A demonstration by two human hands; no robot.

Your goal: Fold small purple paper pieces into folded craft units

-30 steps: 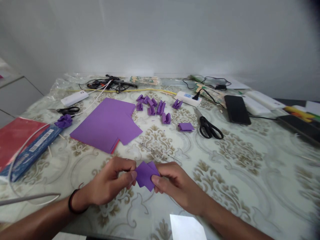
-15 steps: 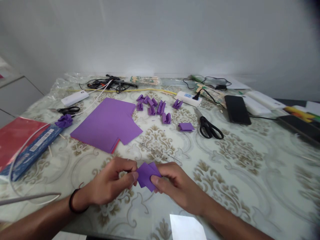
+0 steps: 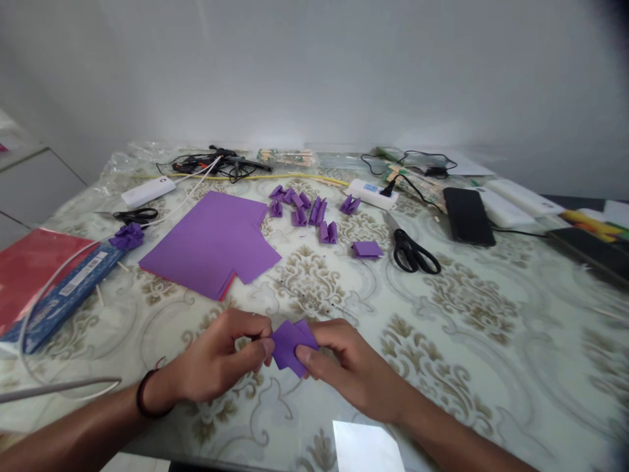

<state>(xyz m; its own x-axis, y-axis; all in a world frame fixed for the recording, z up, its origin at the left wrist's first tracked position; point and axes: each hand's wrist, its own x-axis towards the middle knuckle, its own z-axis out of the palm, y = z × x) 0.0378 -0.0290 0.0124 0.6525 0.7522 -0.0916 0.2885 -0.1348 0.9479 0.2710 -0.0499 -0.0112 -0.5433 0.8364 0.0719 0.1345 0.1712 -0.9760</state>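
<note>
Between my hands are small purple paper pieces [image 3: 291, 345], overlapping and set at an angle to each other. My left hand [image 3: 230, 354] pinches their left corner between thumb and index finger. On the right side, my right hand [image 3: 351, 370] grips them with the thumb on top and the fingers underneath, partly hidden. Beyond my hands lies a stack of large purple paper sheets [image 3: 211, 236] with a red edge showing below. Several folded purple paper pieces [image 3: 318, 211] stand behind, and one flatter folded piece [image 3: 367, 250] rests nearer to me.
Black-handled scissors [image 3: 413, 252] lie at right, near a phone [image 3: 468, 216] and a power strip [image 3: 372, 193]. Leftward are more scissors [image 3: 135, 216], a crumpled purple paper flower [image 3: 126, 236], a blue package [image 3: 63, 295] and a white cable [image 3: 37, 308]. Tangled black cables [image 3: 221, 164] sit at the back.
Both hands keep the same hold on the purple paper pieces, almost still. The whole view has shifted very slightly.
</note>
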